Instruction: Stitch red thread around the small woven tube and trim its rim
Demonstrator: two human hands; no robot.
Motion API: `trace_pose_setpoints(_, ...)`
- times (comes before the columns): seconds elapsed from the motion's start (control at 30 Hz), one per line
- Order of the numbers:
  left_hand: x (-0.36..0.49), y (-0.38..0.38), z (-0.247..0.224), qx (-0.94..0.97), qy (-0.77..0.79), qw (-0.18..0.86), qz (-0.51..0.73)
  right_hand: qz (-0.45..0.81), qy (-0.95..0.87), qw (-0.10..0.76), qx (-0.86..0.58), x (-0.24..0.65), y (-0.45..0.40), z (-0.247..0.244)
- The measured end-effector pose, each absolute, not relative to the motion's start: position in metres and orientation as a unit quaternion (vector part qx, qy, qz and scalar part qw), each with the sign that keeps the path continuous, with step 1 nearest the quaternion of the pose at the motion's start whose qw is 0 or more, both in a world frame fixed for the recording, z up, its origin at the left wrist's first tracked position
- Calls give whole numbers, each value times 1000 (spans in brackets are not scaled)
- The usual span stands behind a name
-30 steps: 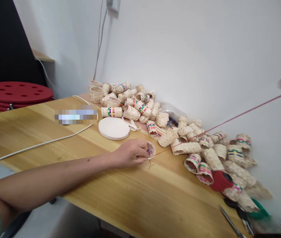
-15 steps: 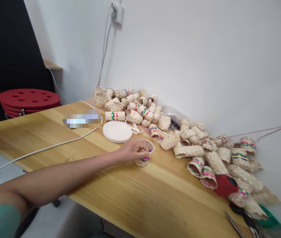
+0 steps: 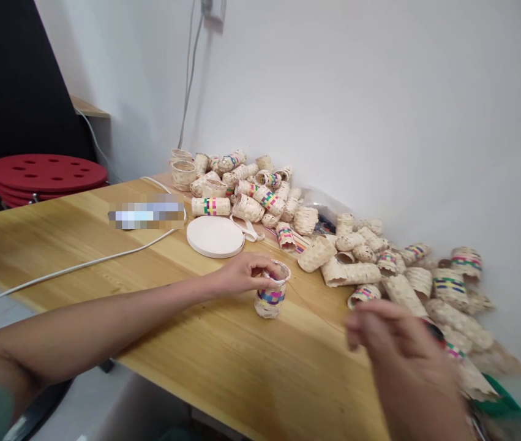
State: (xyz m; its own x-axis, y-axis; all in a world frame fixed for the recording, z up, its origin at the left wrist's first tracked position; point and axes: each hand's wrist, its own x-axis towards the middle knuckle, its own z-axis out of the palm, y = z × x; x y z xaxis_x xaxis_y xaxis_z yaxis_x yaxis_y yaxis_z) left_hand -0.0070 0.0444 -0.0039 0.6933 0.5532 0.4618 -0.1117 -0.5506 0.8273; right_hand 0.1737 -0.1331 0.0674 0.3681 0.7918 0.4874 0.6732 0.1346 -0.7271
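A small woven basket (image 3: 270,300) with a band of purple, pink and yellow stands upright on the wooden table. My left hand (image 3: 247,274) grips its rim from the left, thumb and fingers pinching the edge. On the right, close to the camera, is my right hand (image 3: 393,343), blurred, with its fingers curled and pressed together; whatever it may hold is too small to make out. A thin thread runs from near the basket's rim toward the right hand.
Many woven cylinders (image 3: 356,274) are heaped along the wall. A round white disc (image 3: 215,237) lies behind my left hand. A white cable (image 3: 104,260) crosses the wooden table (image 3: 223,361), near a blurred-out device (image 3: 146,215). Red stools (image 3: 46,173) stand left.
My right hand has come into view at the lower right. My left hand now shows more of the basket, its fingers at the rim. The view has shifted slightly.
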Motion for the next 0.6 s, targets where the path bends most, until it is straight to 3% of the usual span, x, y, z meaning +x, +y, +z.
trace_pose_setpoints(0.1,-7,45,-5,806,123,442,374,102,-599,475,-636,169,-110,34)
trace_pose_setpoints(0.2,-6,45,-7,814,109,424,381,49,-646,446,-618,164,-92,14)
trace_pose_setpoints(0.6,-6,42,-5,814,109,413,393,-19,-702,388,-597,156,-82,4)
